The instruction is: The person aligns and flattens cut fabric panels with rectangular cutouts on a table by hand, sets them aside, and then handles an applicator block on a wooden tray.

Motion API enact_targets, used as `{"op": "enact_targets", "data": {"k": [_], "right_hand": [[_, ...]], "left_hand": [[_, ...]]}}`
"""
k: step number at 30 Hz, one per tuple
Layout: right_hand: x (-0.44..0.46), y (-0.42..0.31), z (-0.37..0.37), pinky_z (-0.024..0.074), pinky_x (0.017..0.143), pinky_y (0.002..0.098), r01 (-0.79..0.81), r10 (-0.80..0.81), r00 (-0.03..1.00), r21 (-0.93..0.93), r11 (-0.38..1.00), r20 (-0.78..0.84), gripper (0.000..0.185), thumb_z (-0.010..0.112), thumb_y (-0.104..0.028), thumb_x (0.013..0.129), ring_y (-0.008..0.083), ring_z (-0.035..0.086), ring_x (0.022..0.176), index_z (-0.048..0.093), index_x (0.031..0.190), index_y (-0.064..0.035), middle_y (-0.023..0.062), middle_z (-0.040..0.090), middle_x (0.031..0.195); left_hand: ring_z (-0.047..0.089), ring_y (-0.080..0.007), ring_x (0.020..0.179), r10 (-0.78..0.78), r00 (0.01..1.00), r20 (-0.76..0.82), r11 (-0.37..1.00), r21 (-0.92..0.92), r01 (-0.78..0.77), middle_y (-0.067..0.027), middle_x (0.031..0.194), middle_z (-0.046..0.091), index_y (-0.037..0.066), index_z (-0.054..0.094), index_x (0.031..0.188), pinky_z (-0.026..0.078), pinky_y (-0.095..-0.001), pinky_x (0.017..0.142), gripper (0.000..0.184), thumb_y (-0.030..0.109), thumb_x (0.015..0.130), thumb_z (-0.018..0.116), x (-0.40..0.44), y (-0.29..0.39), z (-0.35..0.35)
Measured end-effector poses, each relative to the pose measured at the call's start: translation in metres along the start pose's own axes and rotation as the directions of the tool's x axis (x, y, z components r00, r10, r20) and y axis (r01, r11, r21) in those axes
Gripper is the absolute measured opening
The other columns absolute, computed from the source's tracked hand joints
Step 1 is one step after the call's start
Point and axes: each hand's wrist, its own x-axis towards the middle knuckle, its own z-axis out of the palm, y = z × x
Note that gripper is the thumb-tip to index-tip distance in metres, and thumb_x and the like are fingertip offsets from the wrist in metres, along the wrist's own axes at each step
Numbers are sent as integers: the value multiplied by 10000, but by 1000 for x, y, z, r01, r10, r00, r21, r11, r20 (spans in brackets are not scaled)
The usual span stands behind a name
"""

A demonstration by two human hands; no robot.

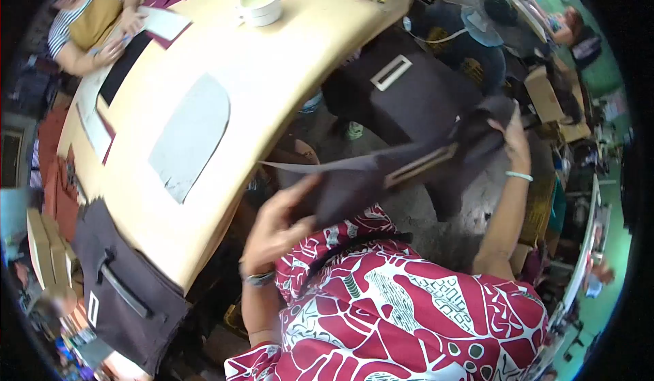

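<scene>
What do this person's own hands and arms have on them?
The hands, left and right, have no gloves. A pale, thin bracelet circles the right wrist; a blurry, darker band circles the left. The sleeves are maroon with white patterns.

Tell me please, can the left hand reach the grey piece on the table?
Probably yes: the left hand is near the table, and nothing seems to block the grey piece. But this hand seems to hold the dark cloth, so it might need to let go first.
</scene>
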Motion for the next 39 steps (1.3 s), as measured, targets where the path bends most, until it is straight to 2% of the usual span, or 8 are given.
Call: {"op": "enact_targets", "data": {"k": [5, 6, 9, 11, 15, 24, 31, 39], "right_hand": [[15, 39, -184, 278, 1053, 340, -163, -7, 977, -772, 614, -211, 745, 436, -12, 777, 347, 351, 1272, 77, 1429, 16, 267, 329, 1380], [31, 55, -213, 253, 1069, 348, -130, -119, 969, -853, 506, -219, 769, 424, -3, 743, 375, 326, 1289, 75, 1428, 18, 291, 311, 1386], [85, 74, -192, 246, 1072, 359, 90, -249, 963, -752, 653, -101, 810, 428, 5, 706, 373, 301, 1304, 55, 1425, 26, 295, 281, 1403], [112, 83, -152, 282, 1048, 369, 264, -525, 851, -880, 396, 19, 842, 453, -3, 693, 400, 349, 1270, 39, 1427, 14, 320, 340, 1357], [132, 23, -23, 332, 1016, 370, -7, -105, 990, -759, 651, -99, 883, 519, -6, 707, 389, 422, 1219, 22, 1437, -27, 300, 407, 1317], [189, 48, 81, 376, 937, 500, 0, -193, 976, -888, 460, -101, 913, 620, -222, 786, 387, 575, 1011, -4, 1441, -98, 252, 596, 1068], [192, 74, 105, 293, 974, 564, 32, -286, 954, -910, 413, -96, 886, 647, -185, 784, 356, 580, 993, 58, 1437, -76, 212, 631, 998], [146, 38, 144, 250, 992, 581, -31, -385, 892, -881, 473, -238, 848, 667, -204, 792, 359, 342, 1257, 119, 1416, -35, 206, 378, 1355]], "left_hand": [[541, -212, 1014, -64, 946, 317, 995, -51, 84, -168, 1059, 556, -19, 483, 1239, 427, -316, 874, 488, 2, 762, 583, 44, -44, 105], [556, -205, 980, 198, 944, 263, 980, -71, -185, -169, 1042, 553, -31, 507, 1187, 444, -277, 826, 402, -22, 787, 550, 53, -38, 115], [572, -203, 907, 148, 974, 174, 985, 59, -160, -166, 1006, 553, -15, 439, 1252, 455, -269, 787, 471, -18, 795, 549, 64, -56, 130], [578, -196, 845, 80, 990, 115, 976, 195, -101, -175, 986, 539, 11, 344, 1343, 471, -269, 752, 582, -20, 799, 548, 64, -63, 135], [570, -227, 797, 19, 998, -56, 974, 227, -6, -198, 1004, 514, 74, 132, 1444, 493, -275, 684, 755, -32, 816, 538, 72, -117, 135], [518, -402, 1058, 93, 962, -258, 955, 298, -12, -297, 1230, 454, 61, 21, 1444, 430, -390, 874, 803, -46, 814, 507, 84, -126, 124], [483, -411, 1113, -147, 962, -231, 960, 202, 195, -296, 1240, 446, 44, 8, 1439, 398, -394, 931, 806, -37, 817, 515, 74, -140, 128], [581, -289, 1049, -206, 933, -296, 963, 108, 247, -268, 1323, 379, 48, 56, 1437, 505, -322, 799, 802, 47, 834, 585, 71, -138, 112]]}}
